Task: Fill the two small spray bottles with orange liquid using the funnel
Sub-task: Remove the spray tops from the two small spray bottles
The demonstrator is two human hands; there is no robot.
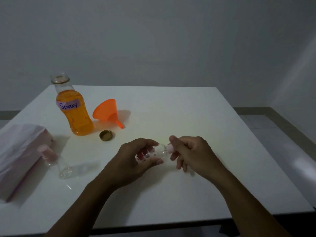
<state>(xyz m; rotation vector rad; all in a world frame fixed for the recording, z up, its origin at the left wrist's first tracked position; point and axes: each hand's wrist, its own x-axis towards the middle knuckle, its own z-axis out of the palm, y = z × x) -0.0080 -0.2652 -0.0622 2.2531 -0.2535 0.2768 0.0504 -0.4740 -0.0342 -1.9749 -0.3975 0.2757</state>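
Note:
My left hand [135, 158] grips the clear body of a small spray bottle [159, 151], held sideways just above the white table [188, 108]. My right hand [191, 151] pinches its pink spray top [169, 147]. A second small spray bottle [56, 161] with a pink top lies on its side at the left. An open bottle of orange liquid [73, 108], labelled "Spray", stands at the back left. Right of that bottle, the orange funnel [109, 113] lies on its side. A gold cap [106, 135] rests in front of them.
A pink and white box [18, 156] sits at the table's left edge, touching the lying spray bottle. The table's front edge runs just below my forearms. A grey wall stands behind the table, and floor shows at the right.

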